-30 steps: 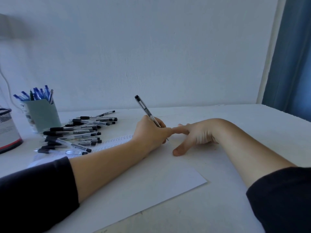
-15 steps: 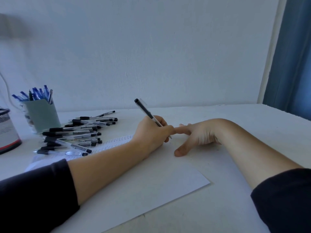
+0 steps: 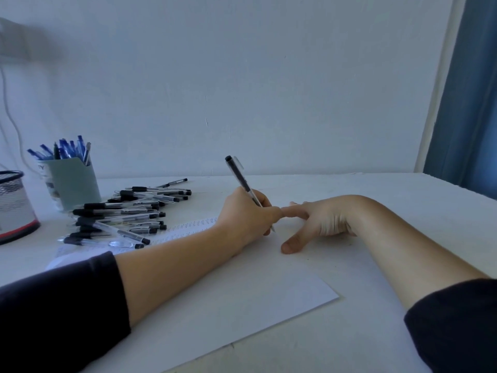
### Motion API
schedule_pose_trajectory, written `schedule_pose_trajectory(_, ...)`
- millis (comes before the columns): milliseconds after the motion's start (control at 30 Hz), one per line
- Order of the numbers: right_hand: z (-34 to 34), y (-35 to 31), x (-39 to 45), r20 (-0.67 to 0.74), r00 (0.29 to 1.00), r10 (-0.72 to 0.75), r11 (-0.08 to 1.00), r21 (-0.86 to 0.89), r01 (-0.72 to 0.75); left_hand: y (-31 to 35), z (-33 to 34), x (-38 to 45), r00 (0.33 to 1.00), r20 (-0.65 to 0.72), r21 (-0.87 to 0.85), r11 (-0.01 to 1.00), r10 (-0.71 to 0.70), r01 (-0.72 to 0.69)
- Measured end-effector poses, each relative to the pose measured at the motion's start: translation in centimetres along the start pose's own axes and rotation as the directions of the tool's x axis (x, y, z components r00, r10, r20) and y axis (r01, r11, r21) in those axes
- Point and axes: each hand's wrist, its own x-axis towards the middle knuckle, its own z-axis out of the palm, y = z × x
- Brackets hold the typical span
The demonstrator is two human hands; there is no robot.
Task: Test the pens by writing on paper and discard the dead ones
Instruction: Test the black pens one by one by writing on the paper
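Two hands meet on a sheet of paper (image 3: pixel 220 305) lying on the white table (image 3: pixel 403 205) against a pale wall (image 3: pixel 269 76), blue curtain (image 3: pixel 470 90) at right. The left hand (image 3: pixel 247 216) grips a black pen (image 3: pixel 243 184), tip down on the paper; the right hand (image 3: pixel 320 219) rests flat, fingers relaxed. A pile of pens (image 3: pixel 129 211) lies left, beside a pen cup (image 3: pixel 71 181).

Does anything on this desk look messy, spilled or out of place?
Only the black-capped clear pens: they lie in a loose heap on the white desk, some overlapping the written white paper sheet, while blue pens stand in the pale green cup. Nothing looks spilled or broken.
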Motion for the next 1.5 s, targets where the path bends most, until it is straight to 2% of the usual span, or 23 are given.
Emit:
schedule_pose_trajectory(967,0.06,-0.07,-0.15,0.004,1.0,-0.008,1.0,0.01,0.008,0.26,0.26,-0.24,1.0,-0.01,0.041,0.999,0.012,-0.012)
schedule_pose_trajectory(1500,0.06,0.27,0.24,-0.001,1.0,-0.009,1.0,0.026,0.009,0.31,0.14,-0.46,0.999,0.03,0.044,0.998,0.043,-0.044)
